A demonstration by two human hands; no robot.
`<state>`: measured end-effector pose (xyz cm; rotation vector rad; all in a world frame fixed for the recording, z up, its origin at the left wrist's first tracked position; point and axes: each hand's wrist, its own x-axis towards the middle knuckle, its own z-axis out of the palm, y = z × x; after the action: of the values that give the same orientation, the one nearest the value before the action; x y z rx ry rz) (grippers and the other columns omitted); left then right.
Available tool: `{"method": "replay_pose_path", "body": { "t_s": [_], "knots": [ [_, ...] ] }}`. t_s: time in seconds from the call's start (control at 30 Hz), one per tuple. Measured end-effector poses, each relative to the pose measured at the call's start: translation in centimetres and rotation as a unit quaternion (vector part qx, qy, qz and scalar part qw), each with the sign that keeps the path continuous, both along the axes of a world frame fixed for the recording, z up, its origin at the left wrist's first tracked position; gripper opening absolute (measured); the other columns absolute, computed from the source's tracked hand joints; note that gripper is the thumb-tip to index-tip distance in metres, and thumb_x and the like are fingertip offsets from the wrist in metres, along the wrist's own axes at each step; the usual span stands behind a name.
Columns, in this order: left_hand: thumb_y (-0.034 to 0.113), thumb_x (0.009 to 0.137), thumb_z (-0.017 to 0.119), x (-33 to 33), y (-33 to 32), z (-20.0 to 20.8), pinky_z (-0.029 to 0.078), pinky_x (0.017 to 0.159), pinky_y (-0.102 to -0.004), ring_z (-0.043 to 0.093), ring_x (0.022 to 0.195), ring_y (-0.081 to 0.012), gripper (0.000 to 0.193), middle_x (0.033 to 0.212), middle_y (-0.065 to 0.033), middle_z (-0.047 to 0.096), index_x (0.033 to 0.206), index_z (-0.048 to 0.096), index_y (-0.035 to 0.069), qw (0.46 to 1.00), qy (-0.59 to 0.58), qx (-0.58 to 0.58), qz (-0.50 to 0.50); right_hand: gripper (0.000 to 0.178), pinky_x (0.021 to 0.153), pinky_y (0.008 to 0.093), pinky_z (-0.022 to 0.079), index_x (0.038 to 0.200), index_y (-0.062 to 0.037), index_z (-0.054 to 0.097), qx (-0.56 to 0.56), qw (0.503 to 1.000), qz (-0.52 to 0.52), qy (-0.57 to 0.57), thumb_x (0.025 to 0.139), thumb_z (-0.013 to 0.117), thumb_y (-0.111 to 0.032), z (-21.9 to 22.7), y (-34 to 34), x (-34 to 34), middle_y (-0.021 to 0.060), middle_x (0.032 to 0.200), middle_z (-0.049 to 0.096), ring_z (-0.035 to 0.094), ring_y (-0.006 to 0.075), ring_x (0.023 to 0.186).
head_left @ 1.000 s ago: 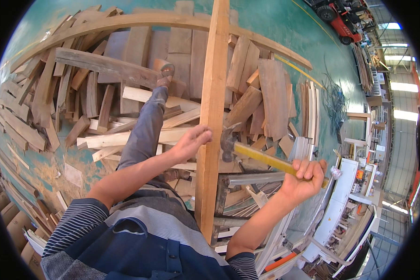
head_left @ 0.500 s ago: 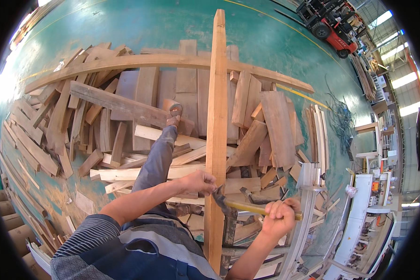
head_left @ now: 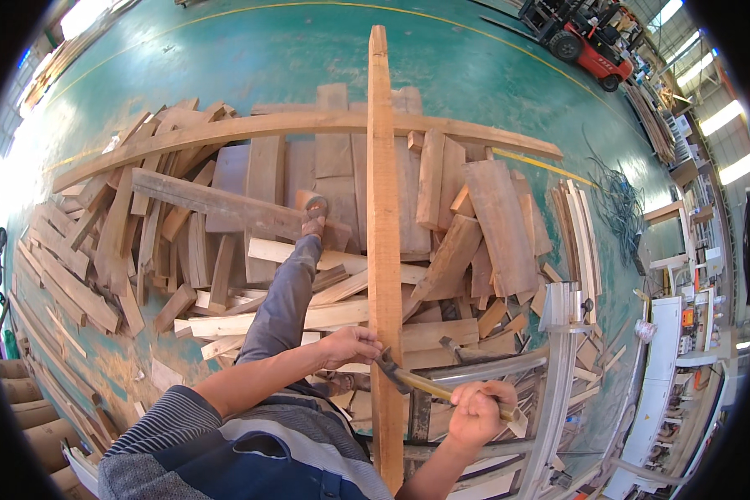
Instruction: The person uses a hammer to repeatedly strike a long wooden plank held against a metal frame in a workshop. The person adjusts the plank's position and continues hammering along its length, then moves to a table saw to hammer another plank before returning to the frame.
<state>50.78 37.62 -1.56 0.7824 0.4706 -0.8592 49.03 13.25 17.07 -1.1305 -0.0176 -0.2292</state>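
A long squared wooden beam [head_left: 383,208] runs away from me through the middle of the view, over the other timber. At its left edge my left hand [head_left: 350,346] is closed with thumb and fingertips pinched together. Whatever is in that pinch, if anything, is too small to make out. To the right of the beam my right hand [head_left: 479,412] is wrapped round the handle of a hammer [head_left: 429,386]. The handle is yellowish, and the dark hammer head lies over the beam, close by my left fingertips.
Loose boards [head_left: 279,162] and offcuts are heaped ahead, with a long plank [head_left: 250,125] across them. My foot [head_left: 312,208] rests on a grey board. A metal frame [head_left: 558,358] stands on the right, cables [head_left: 615,200] lie beyond, and a red forklift [head_left: 587,46] is far right.
My right hand has come down and left with the hammer. The hammer's head now sits slightly lower, its handle more slanted. My left hand stays pinched by the beam, and the view has shifted slightly.
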Motion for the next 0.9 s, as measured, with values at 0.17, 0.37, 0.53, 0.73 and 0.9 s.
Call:
{"method": "replay_pose_path", "body": {
  "t_s": [0.17, 0.37, 0.53, 0.73, 0.9],
  "knots": [
    [0.002, 0.090, 0.079, 1.9, 1.3, 4.3, 0.055, 0.073, -0.0244, 0.068, 0.085, -0.0085, 0.018, 0.093, 0.0027, 0.071, 0.104, 0.071, 0.008, 0.997, -0.037, -0.054, 0.040, 0.016, 0.056, 0.0359, 0.051, 0.102, 0.0030, 0.063, -0.073, 0.997, 0.006, -0.032, 0.086, 0.063, 0.001, -0.3, 1.7, -0.6, 0.0139, 0.072, 0.061, 0.051, 0.0191, 0.053],
    [0.004, 0.092, 0.076, 5.5, 5.3, 6.9, 0.053, 0.070, -0.0268, 0.066, 0.079, -0.0095, 0.010, 0.085, 0.0010, 0.070, 0.101, 0.071, 0.005, 0.965, -0.248, 0.064, 0.059, 0.016, 0.061, 0.0356, 0.051, 0.103, 0.0035, 0.062, -0.119, 0.992, -0.020, -0.040, 0.087, 0.064, 0.001, -0.9, 2.8, 0.4, 0.0110, 0.074, 0.059, 0.055, 0.0208, 0.061],
    [0.015, 0.089, 0.073, 10.7, 8.8, 3.1, 0.053, 0.073, -0.0415, 0.068, 0.078, -0.0323, 0.016, 0.084, -0.0172, 0.067, 0.098, 0.070, 0.002, 0.701, -0.405, 0.586, -0.026, 0.016, 0.062, 0.0343, 0.050, 0.107, 0.0030, 0.062, -0.080, 0.996, -0.022, -0.027, 0.092, 0.061, -0.003, -1.0, 2.3, 1.3, 0.0086, 0.069, 0.056, 0.049, 0.0163, 0.058],
    [0.013, 0.088, 0.071, 23.4, 9.9, 2.0, 0.053, 0.092, -0.0461, 0.065, 0.102, -0.0346, 0.014, 0.099, -0.0136, 0.072, 0.098, 0.067, 0.004, 0.447, -0.653, 0.600, -0.115, 0.018, 0.057, 0.0334, 0.049, 0.108, 0.0046, 0.063, -0.081, 0.996, -0.033, -0.025, 0.091, 0.062, -0.001, -1.2, 2.4, 1.9, 0.0089, 0.072, 0.056, 0.050, 0.0156, 0.057],
    [0.007, 0.087, 0.067, 30.0, 9.2, 3.0, 0.059, 0.083, -0.0461, 0.071, 0.096, -0.0367, 0.008, 0.092, -0.0150, 0.074, 0.091, 0.073, 0.004, 0.369, -0.618, 0.600, -0.350, 0.018, 0.056, 0.0345, 0.051, 0.106, 0.0076, 0.065, -0.045, 0.997, -0.050, -0.029, 0.088, 0.066, 0.002, -1.5, 2.6, 1.8, 0.0151, 0.084, 0.063, 0.059, 0.0203, 0.060]
  ]
}}
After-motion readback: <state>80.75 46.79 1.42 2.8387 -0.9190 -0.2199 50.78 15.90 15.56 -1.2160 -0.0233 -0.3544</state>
